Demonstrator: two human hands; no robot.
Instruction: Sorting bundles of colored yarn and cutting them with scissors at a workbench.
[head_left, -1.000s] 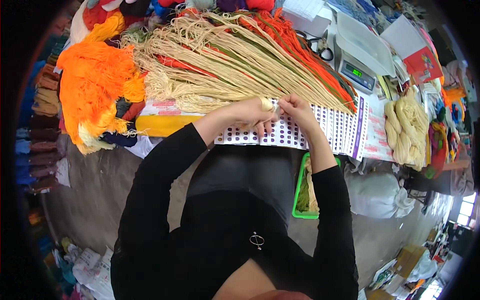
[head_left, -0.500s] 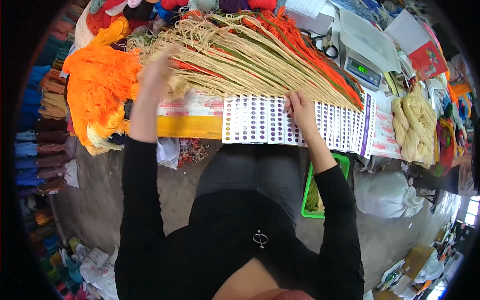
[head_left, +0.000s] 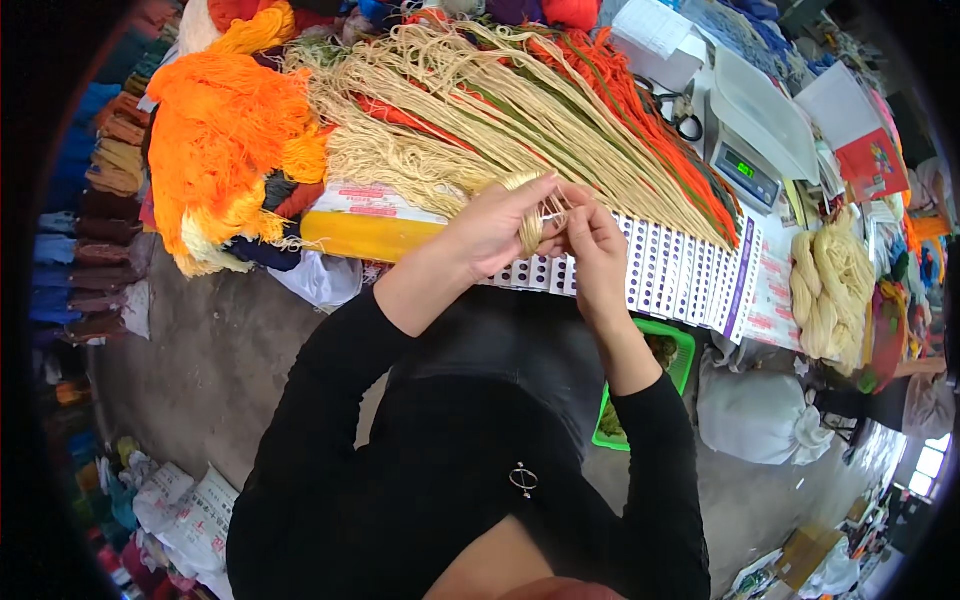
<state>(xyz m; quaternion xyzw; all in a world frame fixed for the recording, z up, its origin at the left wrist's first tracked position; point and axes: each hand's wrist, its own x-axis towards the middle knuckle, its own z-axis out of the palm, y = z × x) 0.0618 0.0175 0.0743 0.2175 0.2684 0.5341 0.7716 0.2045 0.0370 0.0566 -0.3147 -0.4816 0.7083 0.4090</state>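
Observation:
My left hand [head_left: 485,232] is wrapped round a bundle of beige yarn [head_left: 530,232], held above the table's near edge. Close against it, the fingers of my right hand [head_left: 595,250] pinch together on strands of that bundle. Behind both hands, long beige yarn strands [head_left: 560,130] lie fanned across the table, with red-orange yarn [head_left: 620,100] and dark green strands among them. Under the strands and my hands lie white cards [head_left: 665,268] with rows of dark round holes. My hands cover part of these cards.
A heap of bright orange yarn [head_left: 225,140] is at the left. A digital scale [head_left: 745,170] with a clear tray and black-handled scissors [head_left: 688,127] are at the back right. Beige skeins [head_left: 835,285] hang over the right edge. Below are a green basket [head_left: 682,350] and a white sack [head_left: 750,412].
My left hand has come from the far left strands to the middle, now with a beige yarn bundle in it. My right hand has lifted off the cards and met it.

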